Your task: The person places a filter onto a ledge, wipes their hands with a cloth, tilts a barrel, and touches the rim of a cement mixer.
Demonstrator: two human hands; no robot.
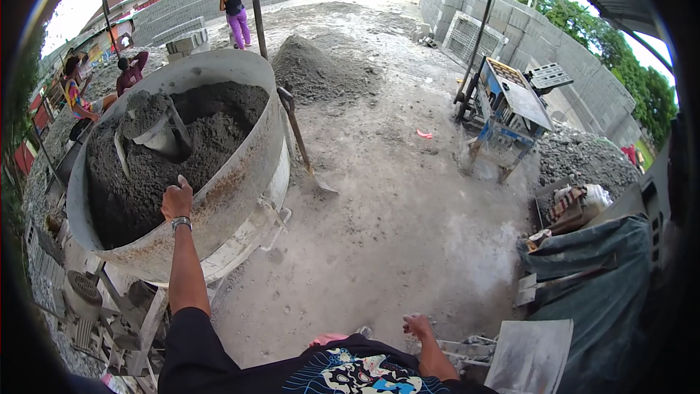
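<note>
My left arm reaches out over the near rim of a big round concrete mixer drum (244,179). Above the dark, damp mix (135,182), my left hand (177,199) is closed, fingers curled in; whatever they may hold is hidden. A wristwatch (181,224) sits on that wrist. In the middle of the drum, the mixer's hub and paddles (157,131) stand partly buried and caked with mix. Low in front of my body, my right hand (418,327) hangs open with loosely bent fingers and nothing visible in it.
A shovel (300,138) leans against the drum's right side. Beyond lies a heap of grey sand (317,66). A blue block-making machine (510,102) stands right, near stacked blocks (539,44). The mixer's motor (84,295) is below left. Several people are behind, one in purple trousers (238,25).
</note>
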